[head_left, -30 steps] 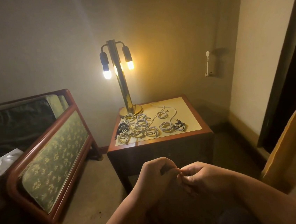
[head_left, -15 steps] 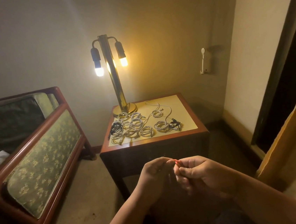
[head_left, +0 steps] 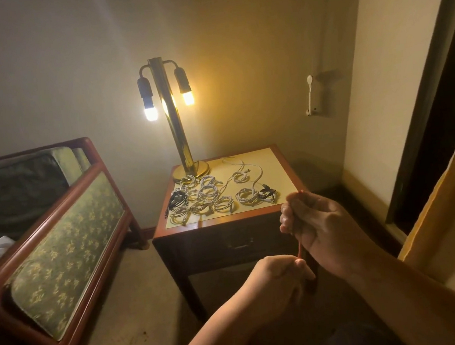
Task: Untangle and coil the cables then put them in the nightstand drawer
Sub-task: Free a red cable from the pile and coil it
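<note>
A thin red cable runs taut between my two hands in front of the nightstand. My right hand grips its upper end with curled fingers, the red tip poking out above the fist. My left hand, lower and nearer, pinches the cable's lower part. On the nightstand top lie several coiled white cables, one coiled black cable at the left, a small black bundle at the right, and a loose white cable behind. The drawer below the top is shut.
A brass lamp with two lit bulbs stands at the nightstand's back left corner. A wooden bed frame with green patterned padding runs along the left. A wall switch hangs on the right wall, and a yellow curtain borders the right.
My hands were together in front of the drawer; now the right hand has risen and the left has dropped, drawing the red cable out straight between them. The camera moved closer.
</note>
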Available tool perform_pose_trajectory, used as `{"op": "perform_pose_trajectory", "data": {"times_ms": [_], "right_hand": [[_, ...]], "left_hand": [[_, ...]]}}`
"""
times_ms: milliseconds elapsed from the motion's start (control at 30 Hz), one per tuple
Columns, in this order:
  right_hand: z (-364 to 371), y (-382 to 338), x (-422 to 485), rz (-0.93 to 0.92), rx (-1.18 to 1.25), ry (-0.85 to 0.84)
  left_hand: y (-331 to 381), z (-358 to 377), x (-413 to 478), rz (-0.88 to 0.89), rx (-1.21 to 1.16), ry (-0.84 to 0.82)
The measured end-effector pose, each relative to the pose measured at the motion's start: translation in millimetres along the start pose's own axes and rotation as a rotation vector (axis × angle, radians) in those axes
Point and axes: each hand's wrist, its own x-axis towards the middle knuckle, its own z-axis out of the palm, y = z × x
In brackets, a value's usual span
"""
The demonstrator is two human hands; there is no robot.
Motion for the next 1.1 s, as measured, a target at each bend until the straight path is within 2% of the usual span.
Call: {"op": "perform_pose_trajectory", "data": {"times_ms": [67, 167, 233, 333, 400, 467, 533, 600, 667, 733, 933, 1033, 1100], "right_hand": [[-9.5, 0.8, 3.4, -0.056, -0.170, 0.051], [-23.9, 5.7, 5.8, -0.096, -0.644, 0.072], [-31.7, 12.3, 6.4, 0.030, -0.785, 0.035], [-34.1, 19.6, 7.6, 0.250, -0.698, -0.219], [-29.6, 22.1, 6.4, 0.328, -0.543, -0.376], [-23.6, 22.8, 3.5, 0.372, -0.397, -0.431], [-17.8, 20.9, -0.6, 0.386, -0.240, -0.425], [-14.7, 16.8, -3.0, 0.333, -0.113, -0.387], [-13.2, 13.3, -2.8, 0.259, -0.041, -0.327], [-11.3, 10.8, -3.0, 0.189, 0.029, -0.282], [-16.0, 6.3, 0.7, 0.069, 0.128, -0.112], [-20.1, 8.1, 3.6, 0.017, 0.010, -0.068], [-24.3, 12.7, 4.5, -0.040, -0.184, -0.044]], "left_hand": [[3.4, 0.7, -3.5, -0.023, 0.050, -0.024], [16.0, -5.7, -9.8, 0.015, 0.063, -0.050], [26.3, -17.1, -11.4, 0.053, -0.050, -0.042], [35.5, -40.7, -4.0, 0.123, -0.111, 0.046], [37.0, -50.9, 3.6, 0.179, -0.013, 0.155], [37.9, -55.9, 10.2, 0.195, 0.074, 0.279], [36.3, -57.2, 13.4, 0.208, 0.069, 0.326], [29.4, -52.7, 16.2, 0.190, -0.080, 0.318], [20.3, -40.1, 19.1, 0.135, -0.280, 0.250], [9.5, -25.1, 22.8, 0.106, -0.337, 0.179], [2.6, 4.6, 21.0, 0.019, -0.197, 0.138], [9.1, 6.6, 15.0, -0.006, -0.037, 0.099], [12.3, 5.8, 11.0, -0.005, 0.067, 0.065]]}}
